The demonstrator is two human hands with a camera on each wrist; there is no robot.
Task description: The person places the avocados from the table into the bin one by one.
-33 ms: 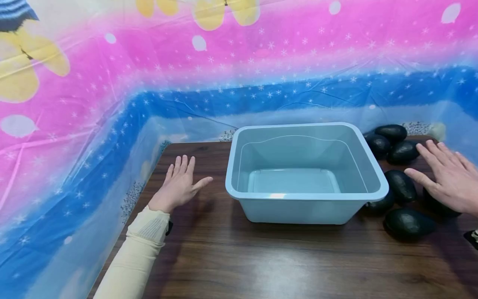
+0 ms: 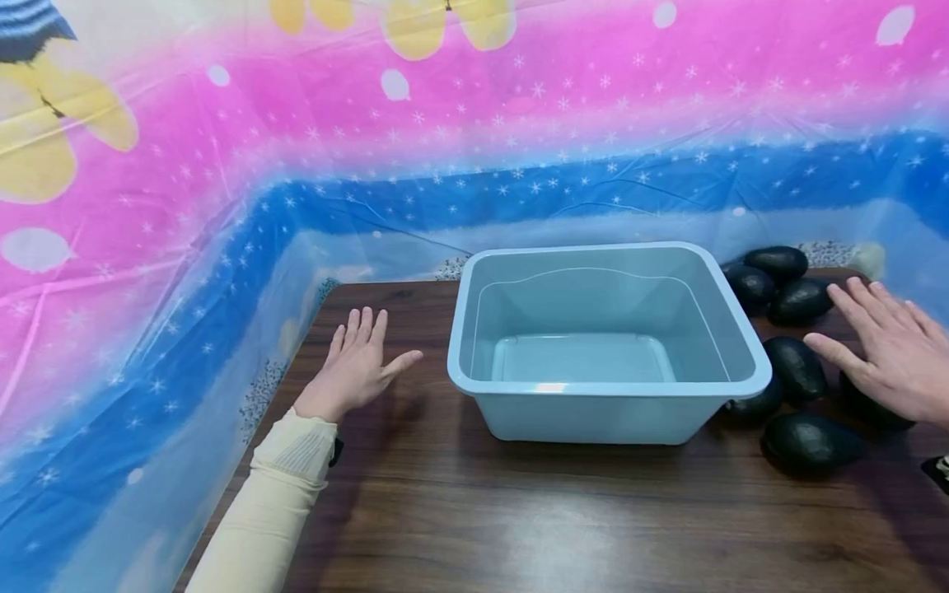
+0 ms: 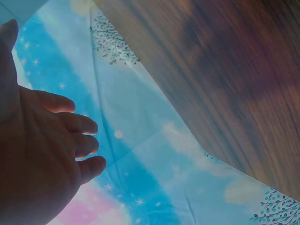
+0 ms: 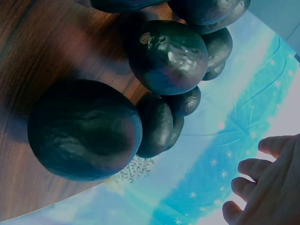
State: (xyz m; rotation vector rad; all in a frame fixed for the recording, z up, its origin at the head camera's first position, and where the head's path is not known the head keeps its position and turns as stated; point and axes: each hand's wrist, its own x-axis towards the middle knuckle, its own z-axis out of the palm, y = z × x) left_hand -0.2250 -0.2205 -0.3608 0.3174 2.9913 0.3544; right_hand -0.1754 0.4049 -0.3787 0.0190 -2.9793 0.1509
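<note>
A light blue plastic tub stands on the brown wooden table, its inside bare. To its left hovers my left hand, palm down with fingers and thumb spread, holding nothing. My right hand is held the same way over the right side, above several dark avocados. One avocado lies nearest the front, another beside the tub's right wall, and one is partly hidden under the right hand. In the right wrist view, a large avocado sits apart from that hand's fingers.
More avocados cluster at the back right corner of the table. Behind the table hangs a pink and blue cloth with snowflakes and yellow shapes; it also runs along the table's left edge.
</note>
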